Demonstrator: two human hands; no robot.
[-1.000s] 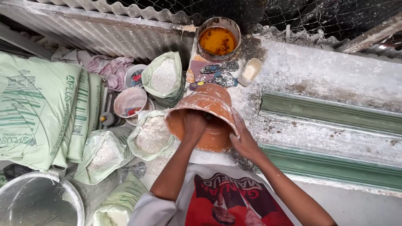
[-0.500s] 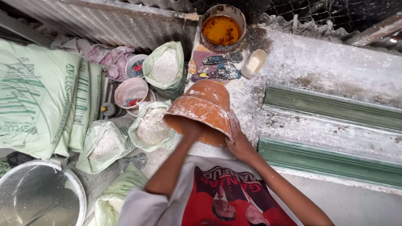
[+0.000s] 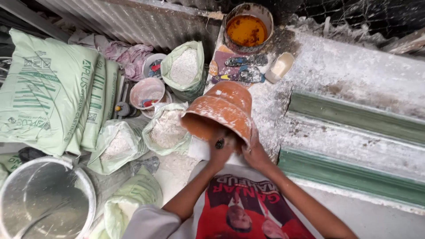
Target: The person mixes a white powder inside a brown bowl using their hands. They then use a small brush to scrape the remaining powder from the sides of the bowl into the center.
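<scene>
**Two hands tip a powder-dusted clay pot over a workbench**

A person holds an orange clay pot (image 3: pixel 223 113) tilted on its side above the near edge of a white-crusted concrete bench (image 3: pixel 336 84), its base pointing away and its mouth turned down toward the left. The left hand (image 3: pixel 220 150) grips the lower rim, fingers curled closed on the edge, a dark ring showing on one finger. The right hand (image 3: pixel 254 150) presses against the rim beside it; its fingers are mostly hidden behind the pot, so how they sit cannot be told. Under the hands lies a white sheet (image 3: pixel 199 150).

Off the bench's left edge, open plastic bags of white powder (image 3: pixel 167 128) crowd together, with a pink bowl (image 3: pixel 147 92) among them and stacked pale green sacks (image 3: pixel 48 88) further left. A metal basin (image 3: pixel 44 203) sits at the lower left. At the bench's far edge stands a tin of orange paint (image 3: pixel 247 30), with a paint-smeared palette (image 3: pixel 239 68) and a small cream scoop (image 3: pixel 281 66) just in front of it. Green moulded strips (image 3: pixel 354 117) run along the bench's right side.

Handled well, a pot this heavy and dusty seems to call for both hands staying firm on the rim, the tilt kept slow, and the mouth held over the sheet rather than the bags, since the chalky surface looks likely to slip.
</scene>
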